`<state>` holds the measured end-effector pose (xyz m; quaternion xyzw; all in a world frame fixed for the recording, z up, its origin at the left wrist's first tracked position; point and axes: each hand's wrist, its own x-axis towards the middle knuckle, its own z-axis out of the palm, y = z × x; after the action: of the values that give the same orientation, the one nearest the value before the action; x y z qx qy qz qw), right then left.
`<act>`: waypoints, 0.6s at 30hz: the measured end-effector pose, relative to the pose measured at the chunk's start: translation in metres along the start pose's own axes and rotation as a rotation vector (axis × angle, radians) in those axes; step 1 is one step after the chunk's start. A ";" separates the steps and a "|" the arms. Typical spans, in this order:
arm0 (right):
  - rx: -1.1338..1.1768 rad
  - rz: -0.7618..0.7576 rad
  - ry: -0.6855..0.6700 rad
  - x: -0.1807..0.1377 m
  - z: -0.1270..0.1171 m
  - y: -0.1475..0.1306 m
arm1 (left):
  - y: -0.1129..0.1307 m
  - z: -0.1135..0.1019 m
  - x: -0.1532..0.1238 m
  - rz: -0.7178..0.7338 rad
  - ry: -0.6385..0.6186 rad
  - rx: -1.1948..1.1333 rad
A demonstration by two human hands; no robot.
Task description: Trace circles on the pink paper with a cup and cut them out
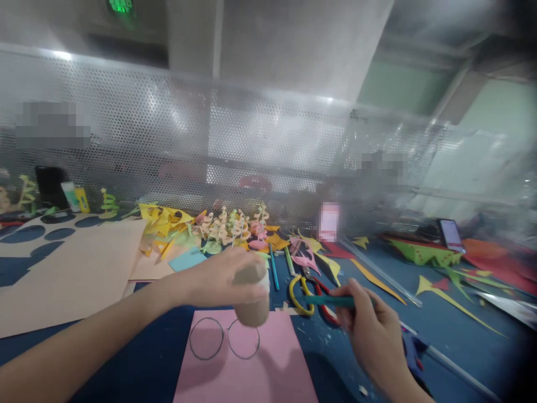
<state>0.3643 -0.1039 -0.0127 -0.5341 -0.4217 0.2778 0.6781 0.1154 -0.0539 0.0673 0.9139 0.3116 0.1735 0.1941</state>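
My left hand (229, 277) is closed around a tan cylinder (251, 296), like a cardboard tube, and holds it upright just above a pink paper sheet (247, 364). Two pencilled circles (224, 338) are drawn on the pink sheet, right below the tube. My right hand (369, 324) grips a teal pencil (329, 300) that points left toward the tube. Both hands hover over a dark blue table top (419, 336).
Yellow-handled scissors (300, 291) and red-handled scissors (325, 310) lie between my hands. Tan paper sheets (71, 268) lie on the left. Paper scraps and small paper plants (226, 226) fill the back. A perforated metal screen (210, 140) rises behind them. A phone (451, 235) lies at the right.
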 end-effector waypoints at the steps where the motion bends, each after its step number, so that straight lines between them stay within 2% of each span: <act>1: 0.086 0.020 0.036 0.005 0.000 -0.001 | 0.001 -0.005 0.003 -0.016 0.050 -0.029; 4: 0.233 0.041 0.131 0.015 0.000 -0.008 | 0.007 -0.009 0.012 -0.023 0.077 -0.024; 9: 0.278 -0.023 0.237 0.023 -0.007 -0.019 | 0.019 0.016 0.024 -0.023 -0.105 -0.007; 13: 0.236 -0.059 0.230 0.026 -0.012 -0.018 | 0.025 0.035 0.029 -0.049 -0.239 -0.037; 18: 0.185 -0.087 0.201 0.027 -0.014 -0.010 | 0.024 0.045 0.029 -0.019 -0.271 -0.014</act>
<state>0.3889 -0.0908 0.0033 -0.4757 -0.3470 0.2312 0.7745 0.1690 -0.0642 0.0449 0.9246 0.2898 0.0488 0.2425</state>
